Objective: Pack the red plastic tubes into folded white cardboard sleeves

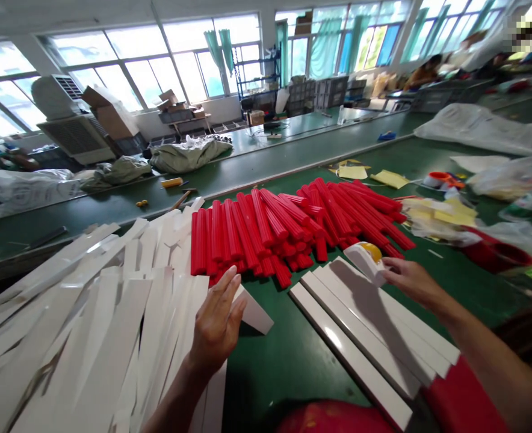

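Note:
My right hand [410, 281] grips a white tape dispenser [364, 264] with a yellow roll in it. It is held over the far end of several long, flat white boxes [360, 328] lying side by side, and its shadow falls across them. My left hand [216, 322] has its fingers stretched out and its thumb apart. It is over the right edge of a large heap of long white strips [112, 319]. One white piece [256, 313] sticks out from behind the fingers; whether they touch it, I cannot tell. Beyond both hands lies a pile of red ribbed sticks [252, 225].
On the green table [266, 373], yellow papers [390, 178], clear plastic bags [501, 177] and a red ring-shaped item [501, 249] lie at the right. Across the divider, a yellow-handled tool [172, 182] and a grey-green sack [189, 155] rest. Another person [423, 72] is far back.

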### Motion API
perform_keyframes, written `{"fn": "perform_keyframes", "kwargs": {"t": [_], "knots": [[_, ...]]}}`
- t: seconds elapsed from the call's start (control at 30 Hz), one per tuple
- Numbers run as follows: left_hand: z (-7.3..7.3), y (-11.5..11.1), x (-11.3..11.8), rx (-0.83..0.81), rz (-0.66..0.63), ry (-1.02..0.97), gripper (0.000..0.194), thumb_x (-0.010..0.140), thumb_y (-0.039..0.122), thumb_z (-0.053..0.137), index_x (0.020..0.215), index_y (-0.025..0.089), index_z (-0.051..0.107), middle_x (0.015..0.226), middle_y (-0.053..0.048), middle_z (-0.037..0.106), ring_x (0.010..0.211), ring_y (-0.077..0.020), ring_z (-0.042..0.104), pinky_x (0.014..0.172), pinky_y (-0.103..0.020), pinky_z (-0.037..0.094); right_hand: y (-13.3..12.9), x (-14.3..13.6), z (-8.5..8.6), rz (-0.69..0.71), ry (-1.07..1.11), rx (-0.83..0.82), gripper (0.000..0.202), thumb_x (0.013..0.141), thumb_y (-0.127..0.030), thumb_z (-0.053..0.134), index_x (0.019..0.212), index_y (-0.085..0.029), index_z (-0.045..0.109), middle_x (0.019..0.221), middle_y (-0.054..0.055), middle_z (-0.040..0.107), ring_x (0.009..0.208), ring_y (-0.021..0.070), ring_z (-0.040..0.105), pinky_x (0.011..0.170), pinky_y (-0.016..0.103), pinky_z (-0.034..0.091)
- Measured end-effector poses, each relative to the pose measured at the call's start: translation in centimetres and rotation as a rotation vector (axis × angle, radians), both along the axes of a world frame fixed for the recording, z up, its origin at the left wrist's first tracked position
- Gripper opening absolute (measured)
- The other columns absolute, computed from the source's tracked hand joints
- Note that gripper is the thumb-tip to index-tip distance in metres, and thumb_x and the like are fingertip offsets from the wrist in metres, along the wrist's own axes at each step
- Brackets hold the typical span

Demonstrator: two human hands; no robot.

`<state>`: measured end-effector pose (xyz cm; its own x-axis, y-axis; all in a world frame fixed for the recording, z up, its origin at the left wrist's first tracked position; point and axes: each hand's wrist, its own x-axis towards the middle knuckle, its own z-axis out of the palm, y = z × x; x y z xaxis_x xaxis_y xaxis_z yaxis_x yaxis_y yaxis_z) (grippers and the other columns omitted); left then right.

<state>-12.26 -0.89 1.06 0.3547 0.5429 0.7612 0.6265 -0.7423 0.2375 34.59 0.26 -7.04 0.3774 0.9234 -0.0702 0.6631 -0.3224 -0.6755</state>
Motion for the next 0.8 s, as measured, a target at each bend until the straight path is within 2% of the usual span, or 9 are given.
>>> {"fn": "perform_keyframes", "kwargs": {"t": [0.07, 0.17, 0.27, 0.37, 0.47, 0.67, 0.8], "knots": [[0.0, -0.2, -0.8, 0.003, 0.035, -0.004, 0.047, 0.09, 0.01, 0.056, 0.136, 0.016, 0.049, 0.133, -0.017, 0.058, 0.123, -0.0259, 0.058, 0.099, -0.045, 0.054, -1.8, -3.9, 0.9, 0.071, 0.184, -0.028, 0.047, 0.071, -0.035, 0.059, 0.11, -0.009, 0.068, 0.093, 0.013, 0.072, 0.076, 0.0246, 0.067, 0.067, 0.031, 0.05], [-0.1, -0.7, -1.9, 0.005, 0.073, -0.012, 0.047, 0.089, 0.009, 0.057, 0.135, 0.015, 0.049, 0.132, -0.018, 0.059, 0.124, -0.0259, 0.057, 0.1, -0.047, 0.053, -3.9, -11.9, 1.1, 0.196, 0.287, -0.044, 0.043, 0.073, -0.036, 0.055, 0.107, -0.014, 0.068, 0.09, 0.009, 0.072, 0.076, 0.0232, 0.066, 0.073, 0.032, 0.05], [0.0, -1.4, -2.5, 0.015, 0.073, -0.002, 0.049, 0.088, 0.007, 0.059, 0.135, 0.015, 0.049, 0.132, -0.017, 0.059, 0.124, -0.0259, 0.057, 0.1, -0.046, 0.053, -5.1, -19.2, -0.3, 0.332, 0.26, -0.098, 0.032, 0.074, -0.028, 0.05, 0.097, -0.015, 0.068, 0.08, 0.005, 0.07, 0.072, 0.0202, 0.063, 0.068, 0.029, 0.046], [0.2, -2.3, -2.6, 0.029, 0.049, 0.011, 0.053, 0.087, 0.005, 0.059, 0.137, 0.016, 0.047, 0.131, -0.017, 0.059, 0.123, -0.0253, 0.057, 0.099, -0.044, 0.054, -5.5, -23.0, -2.3, 0.367, 0.112, -0.137, 0.026, 0.075, -0.02, 0.047, 0.091, -0.013, 0.065, 0.076, 0.005, 0.067, 0.07, 0.0193, 0.062, 0.064, 0.027, 0.042], [0.1, -2.9, -2.4, 0.044, 0.033, 0.005, 0.055, 0.086, 0.004, 0.06, 0.138, 0.014, 0.046, 0.131, -0.019, 0.059, 0.122, -0.0252, 0.058, 0.099, -0.043, 0.054, -5.9, -22.9, -3.3, 0.364, -0.014, -0.161, 0.021, 0.077, -0.018, 0.046, 0.089, -0.014, 0.063, 0.078, 0.007, 0.067, 0.072, 0.0194, 0.062, 0.064, 0.027, 0.04], [-0.3, -2.9, -0.9, 0.051, -0.013, -0.024, 0.054, 0.085, 0.004, 0.061, 0.137, 0.012, 0.048, 0.132, -0.02, 0.058, 0.124, -0.0271, 0.057, 0.099, -0.043, 0.053, -5.3, -17.6, -2.8, 0.215, -0.346, -0.163, 0.02, 0.086, -0.021, 0.046, 0.097, -0.012, 0.06, 0.091, 0.012, 0.07, 0.083, 0.0217, 0.064, 0.069, 0.027, 0.039], [-0.5, -2.4, 1.2, 0.037, -0.065, -0.065, 0.054, 0.086, 0.004, 0.059, 0.138, 0.013, 0.046, 0.133, -0.019, 0.057, 0.124, -0.0258, 0.056, 0.1, -0.043, 0.052, -4.3, -15.3, -4.0, 0.151, -0.406, -0.205, 0.016, 0.085, -0.016, 0.047, 0.092, -0.011, 0.061, 0.09, 0.016, 0.07, 0.081, 0.0233, 0.064, 0.065, 0.028, 0.035]]}}
